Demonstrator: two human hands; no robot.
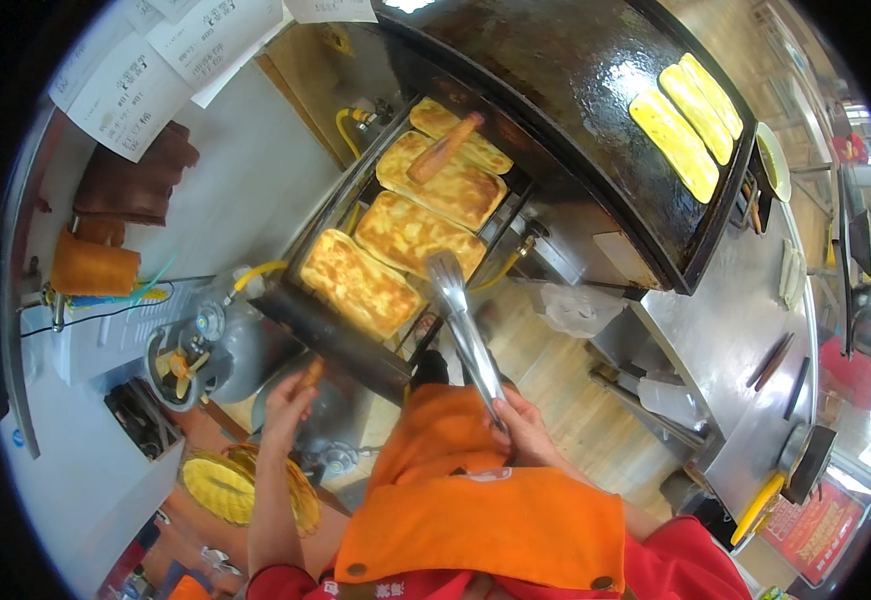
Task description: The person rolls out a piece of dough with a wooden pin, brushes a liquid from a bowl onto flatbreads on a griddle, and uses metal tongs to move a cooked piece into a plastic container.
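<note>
Metal tongs [469, 337] are gripped by my right hand [522, 426], their tips touching or just above a browned flatbread [417, 234] in the pulled-out rack. My left hand [291, 401] is closed around a short wooden handle [314, 372] at the dark front edge [345, 345] of the rack. Nearest to me lies another browned flatbread [360, 283]; two more, a wide one [465, 184] and a partly covered one [428, 116], lie farther back. A second wooden handle [444, 150] sticks out above them.
A black oiled griddle [593, 97] holds several pale yellow dough pieces [674, 142] at upper right. Gas cylinders [244, 360] and yellow hoses [259, 271] are at the left, above yellow woven baskets [218, 486]. A steel counter [743, 322] bearing utensils runs along the right.
</note>
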